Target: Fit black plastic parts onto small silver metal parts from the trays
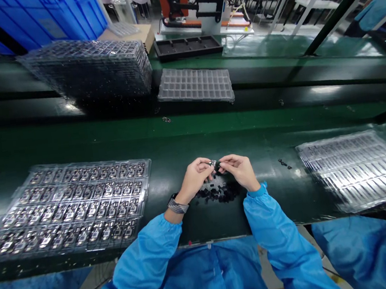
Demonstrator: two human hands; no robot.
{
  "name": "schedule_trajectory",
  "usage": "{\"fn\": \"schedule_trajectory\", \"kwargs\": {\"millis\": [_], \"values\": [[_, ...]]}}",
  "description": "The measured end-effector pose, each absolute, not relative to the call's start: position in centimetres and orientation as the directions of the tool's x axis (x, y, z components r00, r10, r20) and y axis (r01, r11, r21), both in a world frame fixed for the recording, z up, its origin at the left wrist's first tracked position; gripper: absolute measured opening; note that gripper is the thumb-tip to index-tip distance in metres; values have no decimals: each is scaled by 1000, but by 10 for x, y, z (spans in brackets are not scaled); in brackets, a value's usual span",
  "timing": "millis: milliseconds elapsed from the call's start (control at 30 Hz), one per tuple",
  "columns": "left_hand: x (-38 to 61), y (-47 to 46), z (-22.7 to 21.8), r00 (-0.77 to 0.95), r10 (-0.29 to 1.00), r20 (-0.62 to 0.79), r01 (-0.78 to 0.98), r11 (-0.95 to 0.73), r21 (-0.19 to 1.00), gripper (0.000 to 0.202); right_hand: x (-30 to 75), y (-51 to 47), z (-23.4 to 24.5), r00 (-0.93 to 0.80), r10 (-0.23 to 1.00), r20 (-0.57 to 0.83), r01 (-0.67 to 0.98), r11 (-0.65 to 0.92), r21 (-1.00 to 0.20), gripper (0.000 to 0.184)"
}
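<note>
Above the green bench, my left hand (197, 177) pinches a small circuit board (212, 162) between thumb and fingers. My right hand (239, 169) is closed at the board's right side, its fingertips around a small black piece (217, 165) that touches or nearly touches the board. Just below both hands lies a loose pile of small black pieces (222, 193). To the left, a clear plastic tray (149, 163) carries rows of similar circuit boards, one in each pocket.
Clear trays (361, 168) lie at the right, with black bits (284, 164) beside them. Farther back are an upturned-looking clear tray (195, 85), a tall tray stack (99, 71), a black tray (188, 47) and a blue crate (58, 20). People in blue sit at both sides.
</note>
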State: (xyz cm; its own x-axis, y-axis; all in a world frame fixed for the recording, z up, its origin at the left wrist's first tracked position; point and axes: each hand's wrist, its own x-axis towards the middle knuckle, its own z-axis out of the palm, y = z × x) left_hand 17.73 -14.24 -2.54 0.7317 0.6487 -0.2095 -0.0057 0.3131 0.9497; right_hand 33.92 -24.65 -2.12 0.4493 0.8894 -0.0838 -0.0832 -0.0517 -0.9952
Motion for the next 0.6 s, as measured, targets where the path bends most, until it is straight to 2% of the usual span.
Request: {"fn": "schedule_trajectory", "kwargs": {"millis": [600], "values": [[175, -147, -18, 760, 614, -213, -18, 347, 938, 41, 336, -247, -10, 338, 939, -64, -146, -15, -989, 35]]}}
